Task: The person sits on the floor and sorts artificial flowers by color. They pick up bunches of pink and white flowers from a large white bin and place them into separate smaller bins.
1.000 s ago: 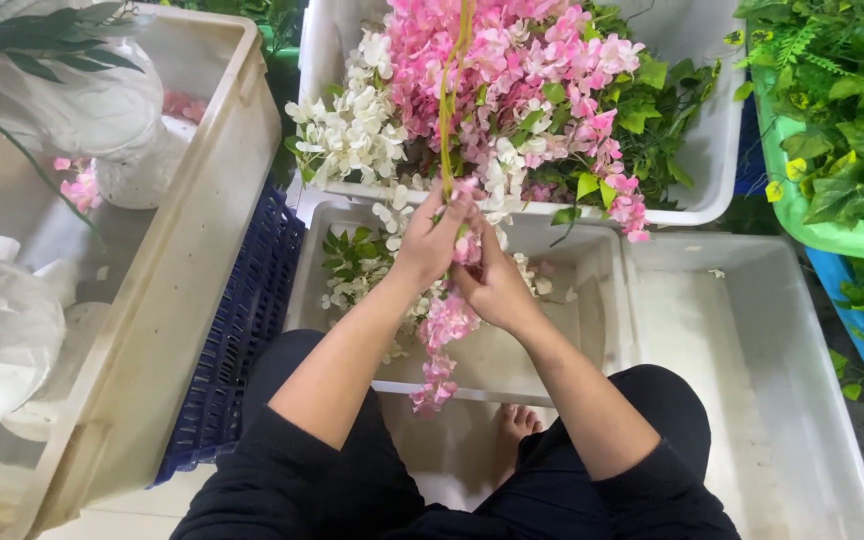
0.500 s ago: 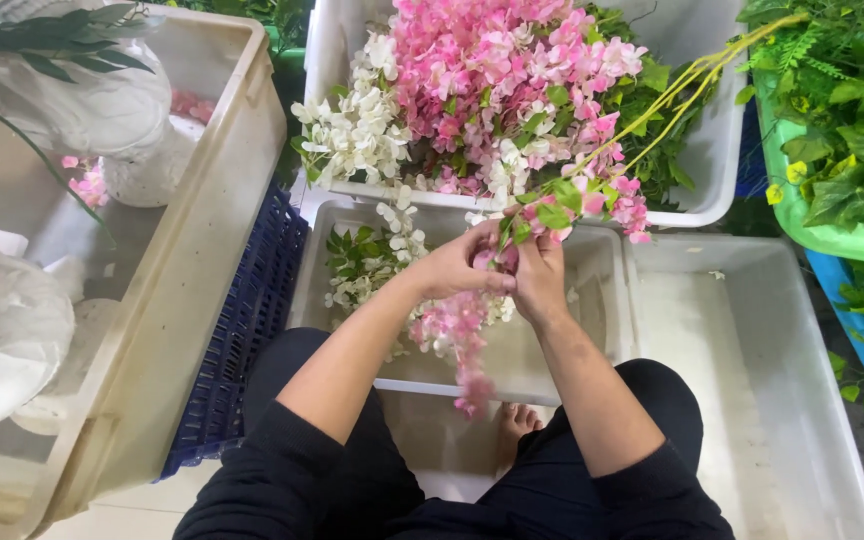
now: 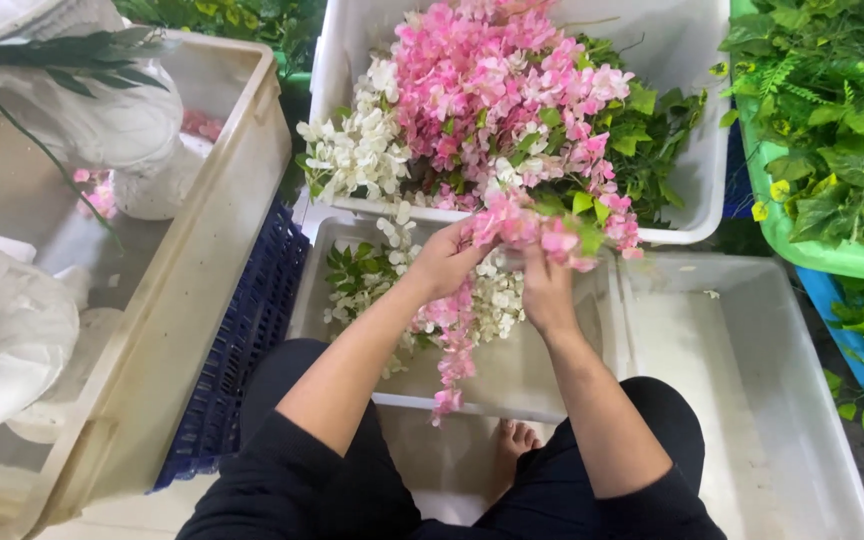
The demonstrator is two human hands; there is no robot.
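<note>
Several bins around, left to right: beige crate (image 3: 237, 215) at left with white bags (image 3: 12, 340) and a dark green frond (image 3: 62, 60); blue crate (image 3: 242, 350) just beside it. Centre top, white tub (image 3: 697, 170) heaped with pink blossoms (image 3: 492, 80), white blossoms (image 3: 352, 155) and green leaves. Below, shallow white tray (image 3: 542, 370) with white sprigs. Left hand (image 3: 442, 265) and right hand (image 3: 549, 290) close together above that tray, both clamped on a pink flower garland (image 3: 457, 330) trailing down. Far right, green tub (image 3: 802, 245) of foliage.
</note>
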